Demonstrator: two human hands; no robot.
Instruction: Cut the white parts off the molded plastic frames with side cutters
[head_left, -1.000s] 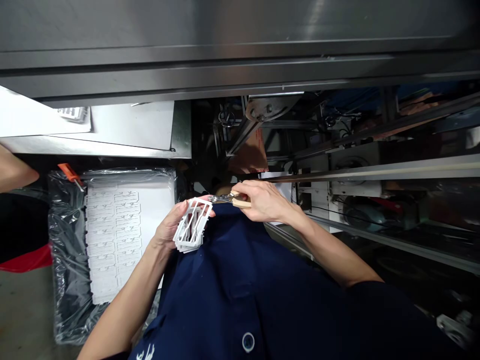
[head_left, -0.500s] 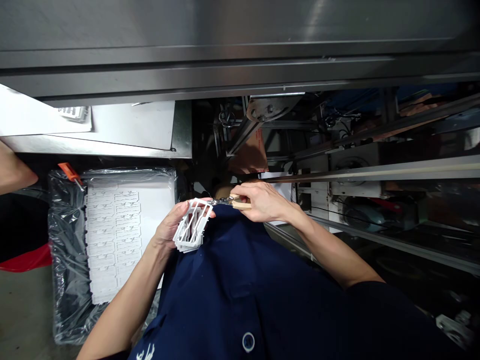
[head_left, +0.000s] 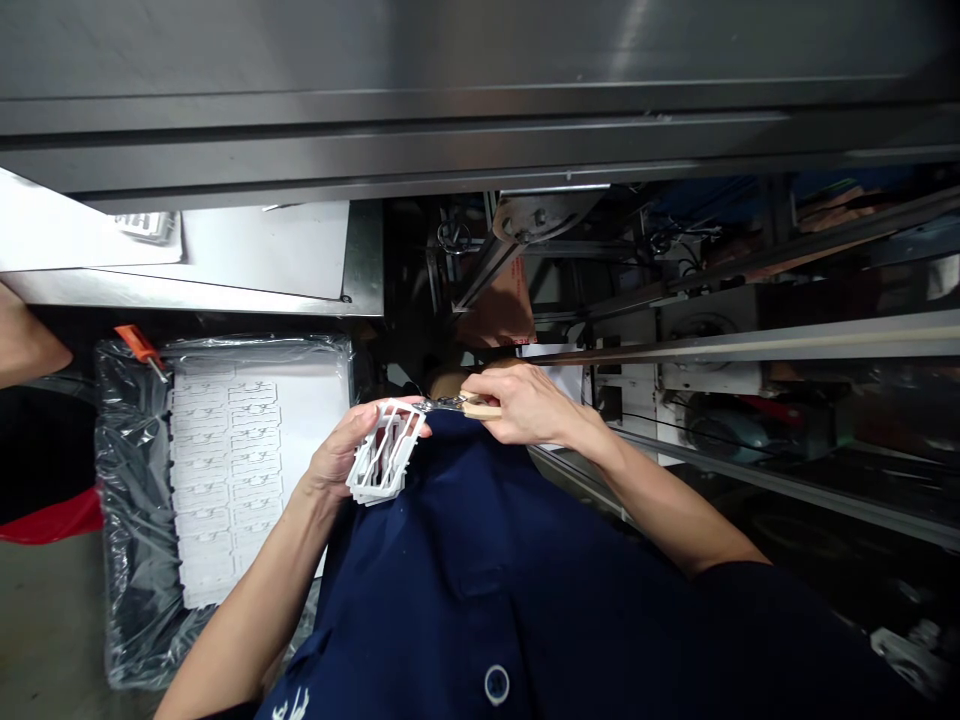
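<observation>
My left hand (head_left: 346, 448) is closed on a small stack of white slotted plastic frames (head_left: 385, 450), with the thumb along the near side and fingertips showing at the far edge. My right hand (head_left: 525, 402) grips the cream handles of a pair of pliers (head_left: 448, 403). The metal jaws point left and reach the upper right corner of the frames; whether they bite on one I cannot tell. Both hands are in front of my dark blue shirt.
To the left, a plastic-lined box (head_left: 135, 500) holds rows of white parts (head_left: 229, 470), and an orange-handled tool (head_left: 137, 343) lies at its rim. Another person's arm (head_left: 26, 340) enters at the left edge. A metal beam (head_left: 480, 110) crosses above; machinery (head_left: 720, 420) stands right.
The stack of frames has tilted very slightly in my left hand. Otherwise both hands and the pliers stay almost where they were.
</observation>
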